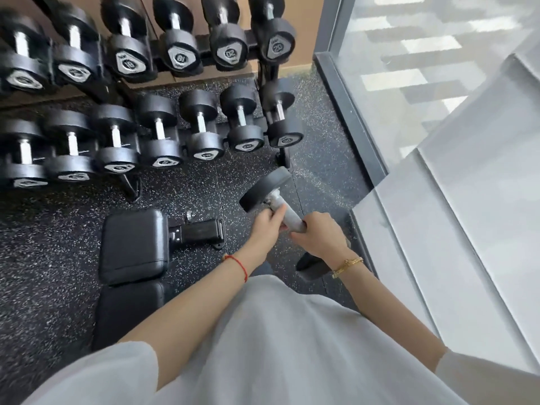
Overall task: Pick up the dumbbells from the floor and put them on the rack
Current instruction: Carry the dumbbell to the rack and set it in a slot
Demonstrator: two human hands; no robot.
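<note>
White shirt [277, 346], two hands, left hand [267, 222] and right hand [317, 233], fingers wrapped round one dumbbell [285, 210] (seemingly lifted), rack [271, 74] beyond.

Both hands [267, 226] [317, 233] gripping dumbbell [285, 210] handle, rack [274, 80] beyond

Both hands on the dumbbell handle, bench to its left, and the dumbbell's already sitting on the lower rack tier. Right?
Not on the rack. The head view shows the dumbbell held clear of the lower rack tier, both hands, left hand and right hand, on its handle, bench to its left.
</note>
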